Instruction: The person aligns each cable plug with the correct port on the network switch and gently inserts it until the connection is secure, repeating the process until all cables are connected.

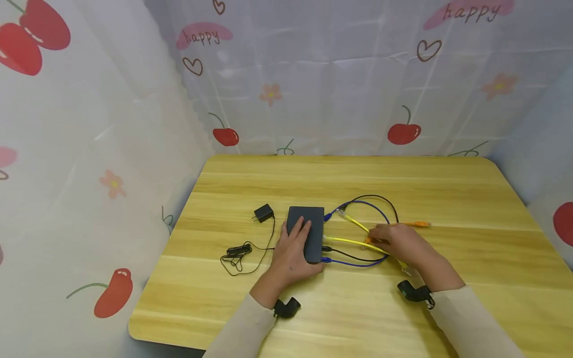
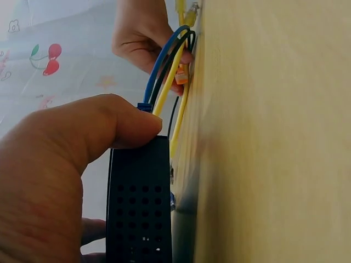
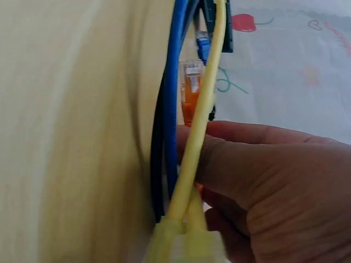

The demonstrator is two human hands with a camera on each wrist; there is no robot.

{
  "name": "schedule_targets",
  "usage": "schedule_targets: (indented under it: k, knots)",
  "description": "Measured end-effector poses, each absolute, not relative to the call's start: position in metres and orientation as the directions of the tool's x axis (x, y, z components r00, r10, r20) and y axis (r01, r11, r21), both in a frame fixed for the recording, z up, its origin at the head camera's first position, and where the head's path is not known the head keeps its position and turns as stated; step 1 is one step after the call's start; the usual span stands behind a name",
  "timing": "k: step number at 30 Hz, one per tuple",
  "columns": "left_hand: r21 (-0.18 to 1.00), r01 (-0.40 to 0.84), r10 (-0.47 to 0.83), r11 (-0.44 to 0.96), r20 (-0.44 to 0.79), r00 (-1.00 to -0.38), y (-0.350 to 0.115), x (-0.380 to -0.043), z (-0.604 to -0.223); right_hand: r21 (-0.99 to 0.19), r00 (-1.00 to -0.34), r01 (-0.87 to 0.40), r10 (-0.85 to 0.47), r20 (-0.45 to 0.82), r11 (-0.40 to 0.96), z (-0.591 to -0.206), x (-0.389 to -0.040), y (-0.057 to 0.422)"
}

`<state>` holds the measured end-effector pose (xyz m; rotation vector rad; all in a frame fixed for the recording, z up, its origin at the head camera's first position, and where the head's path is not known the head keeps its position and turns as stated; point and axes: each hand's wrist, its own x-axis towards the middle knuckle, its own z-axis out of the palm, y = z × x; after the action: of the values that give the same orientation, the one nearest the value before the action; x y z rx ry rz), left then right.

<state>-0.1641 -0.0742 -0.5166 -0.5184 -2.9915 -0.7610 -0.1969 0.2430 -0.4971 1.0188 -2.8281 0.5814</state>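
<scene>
A flat black network switch point(image 1: 316, 218) lies on the table, and vent holes show on its near side in the left wrist view. My left hand point(image 1: 288, 256) holds it, fingers across the top and thumb point(image 2: 131, 125) at the near corner by the ports. My right hand point(image 1: 405, 243) pinches an orange network cable just behind its clear plug point(image 3: 192, 82), which points toward the switch. Its other end point(image 1: 421, 224) lies beyond that hand. Yellow strands point(image 1: 349, 240) pass in front of the right fingers, one running from the switch.
A blue cable point(image 1: 358, 265) loops from the switch's right side back to it. A black cable point(image 1: 373, 196) curves along this loop. Left of the switch lie a black power adapter point(image 1: 263, 213) and its bundled cord point(image 1: 239, 251). Patterned curtains point(image 1: 313, 99) surround the wooden table point(image 1: 250, 174).
</scene>
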Motion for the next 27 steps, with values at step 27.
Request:
schedule_targets:
  k: [27]
  knots:
    - [0.474, 0.326, 0.31, 0.818, 0.114, -0.944, -0.074, -0.166, -0.521, -0.348, -0.802, -0.563, -0.393, 0.45, 0.749, -0.517, -0.193, 0.221]
